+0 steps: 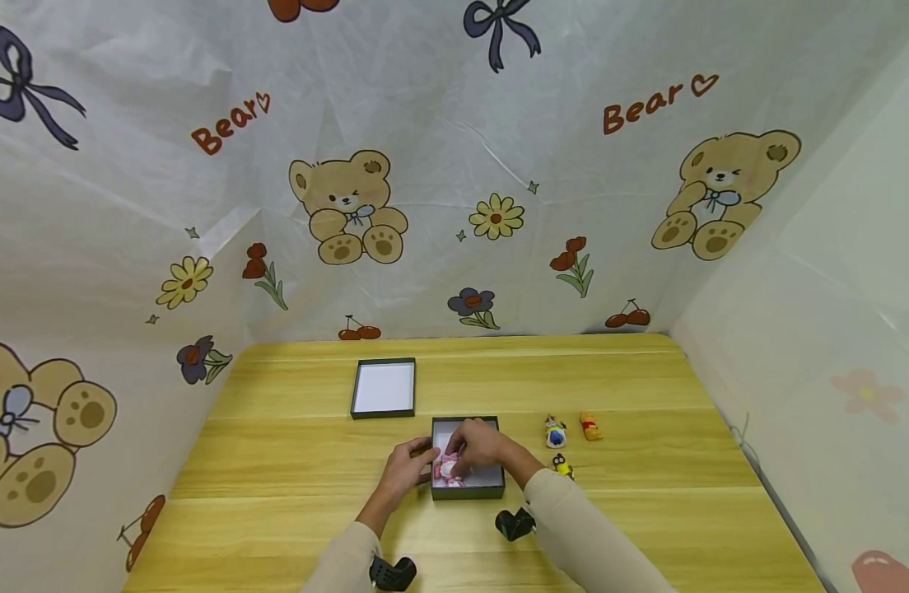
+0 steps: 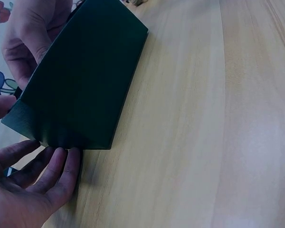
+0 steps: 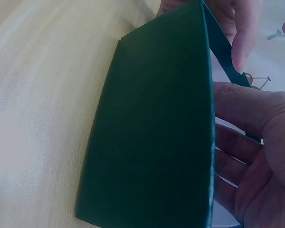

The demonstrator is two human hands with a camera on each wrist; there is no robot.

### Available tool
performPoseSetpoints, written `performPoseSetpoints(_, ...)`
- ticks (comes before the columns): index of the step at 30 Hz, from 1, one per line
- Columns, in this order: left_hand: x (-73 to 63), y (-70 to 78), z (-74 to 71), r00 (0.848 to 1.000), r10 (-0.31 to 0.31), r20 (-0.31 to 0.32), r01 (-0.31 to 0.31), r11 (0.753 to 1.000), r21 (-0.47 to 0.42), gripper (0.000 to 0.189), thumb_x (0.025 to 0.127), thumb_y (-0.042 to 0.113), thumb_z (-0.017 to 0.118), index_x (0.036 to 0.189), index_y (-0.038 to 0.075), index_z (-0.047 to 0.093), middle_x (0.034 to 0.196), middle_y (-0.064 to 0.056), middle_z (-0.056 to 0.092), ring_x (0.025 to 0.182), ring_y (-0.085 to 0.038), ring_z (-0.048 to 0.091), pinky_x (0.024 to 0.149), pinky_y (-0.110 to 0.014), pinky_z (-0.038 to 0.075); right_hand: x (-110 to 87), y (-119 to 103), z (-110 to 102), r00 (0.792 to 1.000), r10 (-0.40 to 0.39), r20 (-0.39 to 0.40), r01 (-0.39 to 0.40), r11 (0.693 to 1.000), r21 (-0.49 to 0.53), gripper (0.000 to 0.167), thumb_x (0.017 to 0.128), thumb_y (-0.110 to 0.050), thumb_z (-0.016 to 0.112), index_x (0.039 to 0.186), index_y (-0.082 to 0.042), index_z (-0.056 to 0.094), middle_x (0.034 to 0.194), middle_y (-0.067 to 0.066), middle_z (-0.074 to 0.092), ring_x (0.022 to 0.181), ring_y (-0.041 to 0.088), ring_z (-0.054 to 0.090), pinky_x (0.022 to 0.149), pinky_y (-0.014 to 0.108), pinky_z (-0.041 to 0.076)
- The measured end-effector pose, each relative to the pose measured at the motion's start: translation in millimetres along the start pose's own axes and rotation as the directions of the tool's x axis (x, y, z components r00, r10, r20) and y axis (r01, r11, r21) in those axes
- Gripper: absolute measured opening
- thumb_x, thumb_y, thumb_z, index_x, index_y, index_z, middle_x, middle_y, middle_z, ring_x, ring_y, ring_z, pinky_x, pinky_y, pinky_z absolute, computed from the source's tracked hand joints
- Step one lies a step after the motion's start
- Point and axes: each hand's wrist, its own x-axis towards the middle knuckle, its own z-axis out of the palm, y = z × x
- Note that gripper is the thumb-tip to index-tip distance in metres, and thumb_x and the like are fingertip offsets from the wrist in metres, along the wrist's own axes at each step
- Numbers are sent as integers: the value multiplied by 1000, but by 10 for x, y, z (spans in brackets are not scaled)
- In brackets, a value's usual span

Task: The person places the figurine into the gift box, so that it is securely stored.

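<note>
An open dark green box (image 1: pixel 467 493) with a pale inside stands on the table. My left hand (image 1: pixel 404 471) holds its left side, thumb at the rim and fingertips against the outer wall, as the left wrist view shows with the hand (image 2: pixel 33 185) at the box (image 2: pixel 85 80). Reaching into the box, my right hand (image 1: pixel 480 445) pinches a small pink and white figurine (image 1: pixel 448 469) at the left of the inside. In the right wrist view the green wall (image 3: pixel 152 118) hides the figurine and the fingertips of the right hand (image 3: pixel 261 152).
Behind and left of the box lies its dark-edged lid (image 1: pixel 384 388), white side up. To the right are a figurine with a blue middle (image 1: pixel 556 432), an orange and red bear figurine (image 1: pixel 590 426) and a yellow and black figurine (image 1: pixel 562 466) near the right sleeve. A patterned cloth hangs behind the table.
</note>
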Motion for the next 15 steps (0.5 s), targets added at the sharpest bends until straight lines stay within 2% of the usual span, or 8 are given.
performPoseSetpoints(8,-9,4,-1,1000,-1,9,1,1000,-16,53,96,19,59,135,-14,45,135,-31,48,116,-38,55,83,-38,57,-12,-21,-49,999,-37,12,37,999,17,22,75,-8,81,95,-6,74,88,-1,70,82,13,63,69,25,53)
performPoseSetpoints(15,3,-8,7,1000,-20,19,21,998,-53,54,95,21,60,135,-13,45,134,-30,49,111,-30,58,82,-37,57,-51,-20,-132,998,-64,-15,65,997,49,25,77,-8,80,100,-3,73,93,4,71,87,20,65,72,27,54)
